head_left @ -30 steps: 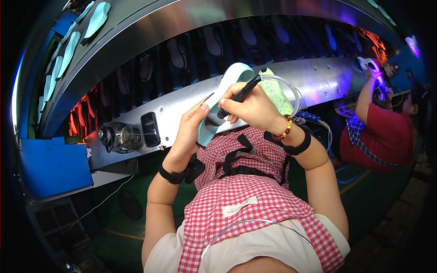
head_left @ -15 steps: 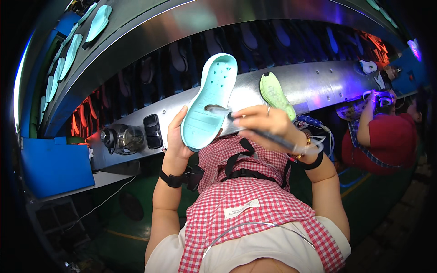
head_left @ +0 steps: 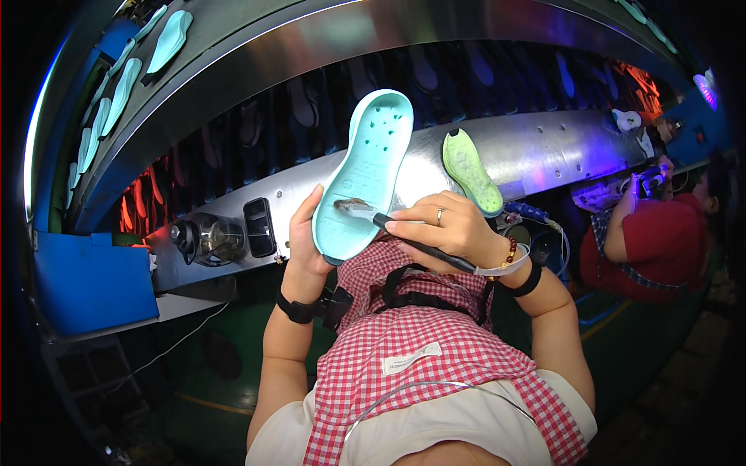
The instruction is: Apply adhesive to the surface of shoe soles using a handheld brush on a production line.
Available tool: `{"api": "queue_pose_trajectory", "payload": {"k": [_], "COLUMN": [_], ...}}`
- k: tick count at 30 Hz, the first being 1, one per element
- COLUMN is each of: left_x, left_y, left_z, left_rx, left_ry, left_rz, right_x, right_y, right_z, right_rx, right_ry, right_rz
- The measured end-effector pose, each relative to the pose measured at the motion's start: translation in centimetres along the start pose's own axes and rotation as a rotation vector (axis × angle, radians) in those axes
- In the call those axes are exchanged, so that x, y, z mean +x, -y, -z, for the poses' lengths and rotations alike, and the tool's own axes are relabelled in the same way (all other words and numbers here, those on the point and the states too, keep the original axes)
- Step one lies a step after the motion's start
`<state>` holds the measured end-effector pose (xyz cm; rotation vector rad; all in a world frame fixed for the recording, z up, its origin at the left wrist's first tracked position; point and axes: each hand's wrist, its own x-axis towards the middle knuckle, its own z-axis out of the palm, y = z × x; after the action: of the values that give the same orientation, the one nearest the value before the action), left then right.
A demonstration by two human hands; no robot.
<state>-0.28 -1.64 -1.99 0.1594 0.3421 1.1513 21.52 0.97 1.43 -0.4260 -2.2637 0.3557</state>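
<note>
Directly against left fingers (head_left: 308, 206) lies the turquoise sole (head_left: 364, 172).

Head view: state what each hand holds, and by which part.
Left hand: the turquoise shoe sole, by the left edge toward its near end. Right hand: the brush, by its black handle.

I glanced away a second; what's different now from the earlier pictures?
The turquoise sole, tilted a second ago, now faces the camera. The brush swung its rear end from upper right to lower right. Left fingers still hold the sole, right fingers the brush; nothing was let go. The green sole and jug stayed put.
</note>
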Motion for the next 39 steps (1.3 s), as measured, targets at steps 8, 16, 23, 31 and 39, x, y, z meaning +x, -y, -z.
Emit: {"api": "queue_pose_trajectory", "payload": {"k": [8, 16, 23, 31, 39], "left_x": [0.1, 0.0, 0.0, 0.0, 0.2], "left_y": [0.9, 0.5, 0.4, -0.1, 1.3], "left_z": [-0.3, -0.3, 0.4, 0.2, -0.4], "left_rx": [-0.05, -0.055, -0.018, 0.047, 0.1], "left_ry": [-0.06, -0.123, -0.115, -0.102, -0.205], "left_rz": [0.018, 0.036, 0.042, 0.09, 0.039], "right_x": [-0.7, -0.6, -0.7, -0.4, -0.8], "right_y": [0.8, -1.0, -1.3, -2.2, -4.4], "right_z": [-1.9, -3.2, -2.9, -1.9, -1.8], "right_rx": [0.795, 0.222, 0.062, -0.003, 0.049], "right_ry": [-0.117, -0.102, -0.022, -0.012, -0.213], "right_rz": [-0.662, 0.037, 0.193, 0.142, -0.331]}}
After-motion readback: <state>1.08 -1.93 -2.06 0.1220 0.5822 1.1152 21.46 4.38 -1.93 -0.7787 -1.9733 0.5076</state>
